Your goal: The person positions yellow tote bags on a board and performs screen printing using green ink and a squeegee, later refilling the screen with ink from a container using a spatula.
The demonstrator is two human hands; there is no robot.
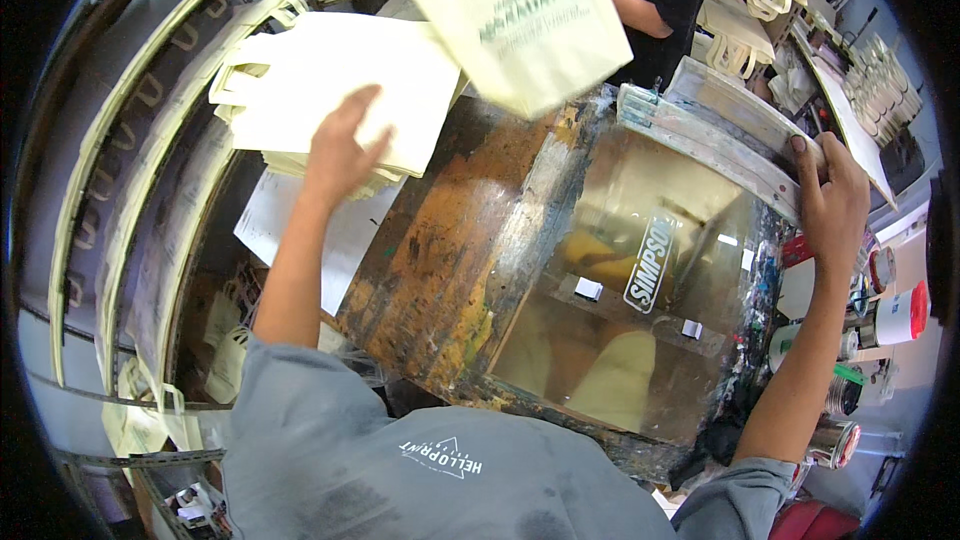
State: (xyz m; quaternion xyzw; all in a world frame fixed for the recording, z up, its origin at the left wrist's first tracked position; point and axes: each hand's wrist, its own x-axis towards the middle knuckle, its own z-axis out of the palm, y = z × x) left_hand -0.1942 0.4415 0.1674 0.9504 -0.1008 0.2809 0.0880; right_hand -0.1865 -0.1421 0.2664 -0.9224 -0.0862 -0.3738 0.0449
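My left hand (345,145) reaches over a stack of blank cream tote bags (330,70) at the upper left. Its fingers are spread and slightly blurred, with nothing seen between them. On the right, my right hand (832,190) is closed around the end of a raised wooden screen-printing frame (700,145). Beyond the bench, a cream tote bag with green print (525,25) hangs tilted in the air; what holds it is hidden. Between my arms lies a glass-topped printing table (690,260) with small white tabs stuck on it.
Across the bench stands a person in a black shirt (650,10), an arm partly showing. Curved racks (150,150) with bags line the left. Paint tins and jars (890,315) crowd the right edge. More bags (745,25) sit on shelves at the back right.
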